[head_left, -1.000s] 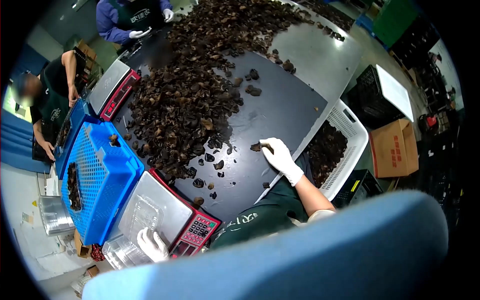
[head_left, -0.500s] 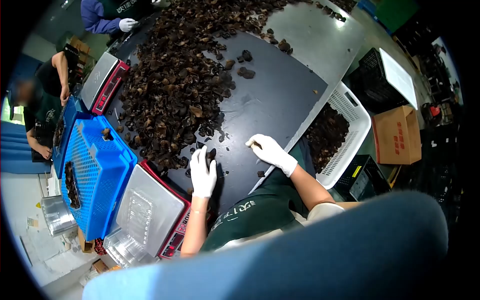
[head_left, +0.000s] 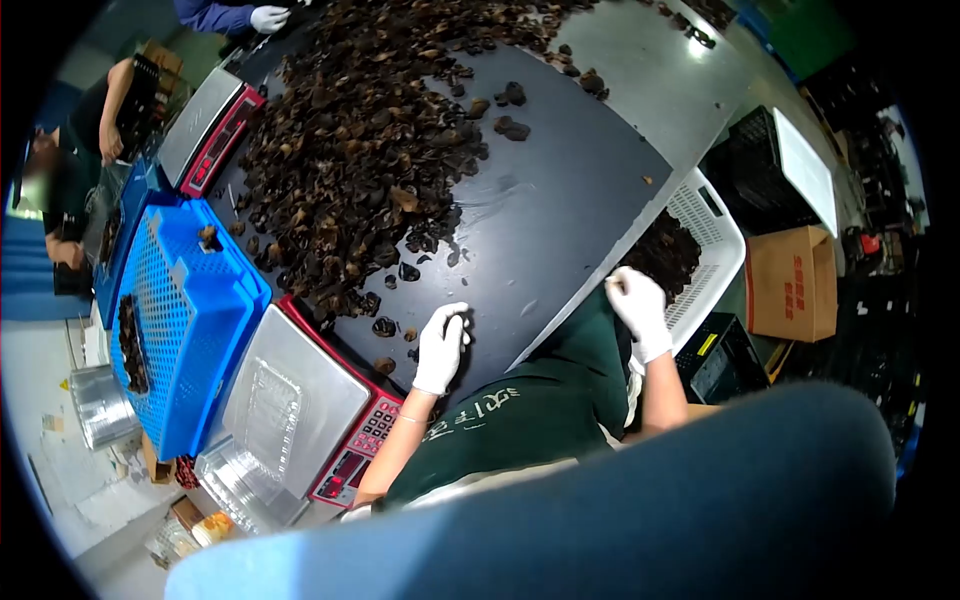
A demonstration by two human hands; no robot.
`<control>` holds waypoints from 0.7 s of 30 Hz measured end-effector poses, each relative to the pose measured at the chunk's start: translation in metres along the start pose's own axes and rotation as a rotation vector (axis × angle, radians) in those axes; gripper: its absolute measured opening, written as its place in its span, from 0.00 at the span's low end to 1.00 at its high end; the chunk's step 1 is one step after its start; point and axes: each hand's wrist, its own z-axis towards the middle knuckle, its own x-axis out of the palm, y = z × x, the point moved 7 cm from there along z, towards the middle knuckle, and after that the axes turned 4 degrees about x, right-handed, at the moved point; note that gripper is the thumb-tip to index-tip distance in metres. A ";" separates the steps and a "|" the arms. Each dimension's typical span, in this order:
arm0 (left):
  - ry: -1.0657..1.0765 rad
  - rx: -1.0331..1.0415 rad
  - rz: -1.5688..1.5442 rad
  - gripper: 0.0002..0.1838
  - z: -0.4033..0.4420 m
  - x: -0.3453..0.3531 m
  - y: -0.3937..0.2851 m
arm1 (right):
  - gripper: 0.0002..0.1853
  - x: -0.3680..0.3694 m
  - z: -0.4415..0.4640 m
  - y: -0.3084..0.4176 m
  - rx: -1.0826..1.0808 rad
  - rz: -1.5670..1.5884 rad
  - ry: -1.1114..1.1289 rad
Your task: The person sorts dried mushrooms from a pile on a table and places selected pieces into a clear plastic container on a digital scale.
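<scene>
Dark dried pieces, fungus-like, lie in a large pile [head_left: 350,150] on the dark tabletop [head_left: 560,160]. My left hand [head_left: 443,345], in a white glove, is low over the near part of the table, right of a few loose pieces [head_left: 384,327]. Its fingers are curled together; what they hold, if anything, is hidden. At the table's near right edge is my right hand [head_left: 640,308], also gloved, beside a white basket [head_left: 735,250] with dark pieces inside. Its fingers are bent closed, and anything between them is too small to name.
A scale [head_left: 300,400] with a clear plastic tray [head_left: 272,415] stands at the left, near a blue crate [head_left: 190,300] and a second scale [head_left: 205,125]. Co-workers' arms show at upper left. A cardboard box [head_left: 790,285] and black crates [head_left: 745,170] are at right.
My left hand has come from the plastic tray on the scale to the table, and its fingers have curled. My right hand has moved right, from the tabletop to the edge by the basket.
</scene>
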 end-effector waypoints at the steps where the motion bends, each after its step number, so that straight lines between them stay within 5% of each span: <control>1: 0.016 -0.044 -0.165 0.11 -0.006 0.002 0.007 | 0.07 0.000 0.006 -0.024 0.046 -0.126 0.013; 4: 0.051 -0.228 -0.547 0.13 -0.024 0.008 0.022 | 0.17 -0.023 0.008 -0.012 -0.138 -0.573 -0.134; 6: 0.047 -0.329 -0.727 0.12 -0.034 0.014 0.029 | 0.19 -0.018 0.027 0.018 -0.120 -0.131 0.004; 12: 0.050 -0.090 -0.271 0.09 -0.047 -0.002 0.018 | 0.20 0.069 0.065 0.175 -0.535 0.310 0.116; 17: 0.110 -0.033 -0.146 0.17 -0.066 -0.009 0.022 | 0.36 0.157 0.081 0.260 -0.438 0.092 0.059; 18: 0.125 -0.040 -0.126 0.16 -0.069 -0.011 0.024 | 0.35 0.150 0.071 0.284 -0.474 0.145 0.266; 21: 0.182 -0.030 -0.060 0.13 -0.073 -0.014 0.033 | 0.33 0.152 0.023 0.315 -0.783 0.184 0.300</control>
